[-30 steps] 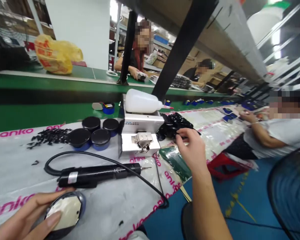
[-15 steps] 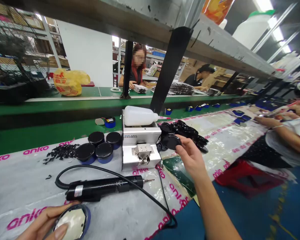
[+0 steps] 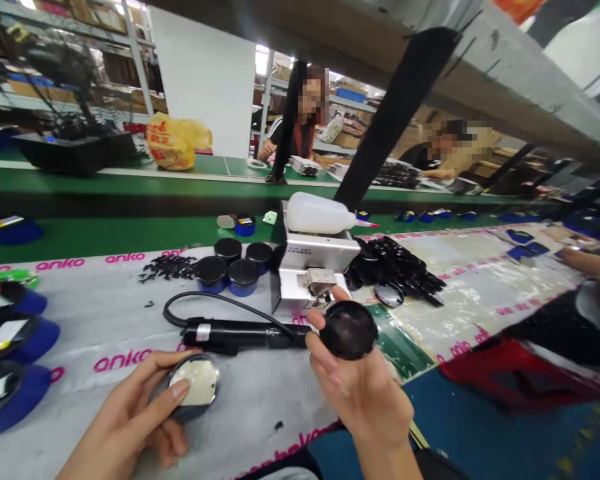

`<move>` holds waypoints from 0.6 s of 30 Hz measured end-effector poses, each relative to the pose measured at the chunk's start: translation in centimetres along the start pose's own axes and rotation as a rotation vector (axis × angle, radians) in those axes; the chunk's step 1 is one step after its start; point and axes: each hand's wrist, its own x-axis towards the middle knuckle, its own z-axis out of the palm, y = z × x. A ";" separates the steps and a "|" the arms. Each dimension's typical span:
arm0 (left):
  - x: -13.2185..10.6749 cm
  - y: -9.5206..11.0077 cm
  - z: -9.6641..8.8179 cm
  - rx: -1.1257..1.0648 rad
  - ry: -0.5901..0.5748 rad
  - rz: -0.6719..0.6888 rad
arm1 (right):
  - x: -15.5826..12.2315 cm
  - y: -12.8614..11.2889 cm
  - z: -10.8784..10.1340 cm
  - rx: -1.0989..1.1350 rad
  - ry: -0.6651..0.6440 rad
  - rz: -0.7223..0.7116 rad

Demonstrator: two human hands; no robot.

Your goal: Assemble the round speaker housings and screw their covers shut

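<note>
My left hand (image 3: 130, 420) grips a round blue-rimmed base with a shiny metal plate (image 3: 194, 383), resting on the plastic-covered bench. My right hand (image 3: 357, 387) holds a round black cover (image 3: 349, 329) by its edge, lifted in front of me, just right of the base. A black electric screwdriver (image 3: 240, 333) with its cable lies between my hands and a white metal fixture (image 3: 313, 273). A pile of black covers (image 3: 397, 263) lies right of the fixture.
Several assembled black-topped blue units (image 3: 233, 263) and a scatter of small black parts (image 3: 167, 267) lie behind the screwdriver. A white squeeze bottle (image 3: 320, 215) lies on the fixture. Blue bases (image 3: 10, 347) lie at the left. Other people work across the green conveyor (image 3: 105, 233) and at right.
My right hand has carried a black cover from the pile back toward me, close to the left hand. The left hand keeps the base, and the view has shifted right.
</note>
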 end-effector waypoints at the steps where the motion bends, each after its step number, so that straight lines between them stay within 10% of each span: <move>1: -0.1 0.2 0.1 -0.014 -0.008 0.001 | 0.0 0.1 0.7 0.014 -0.009 0.019; 18: -1.6 -0.5 -0.4 0.160 0.042 0.051 | -2.9 2.7 5.6 -0.163 -0.304 0.210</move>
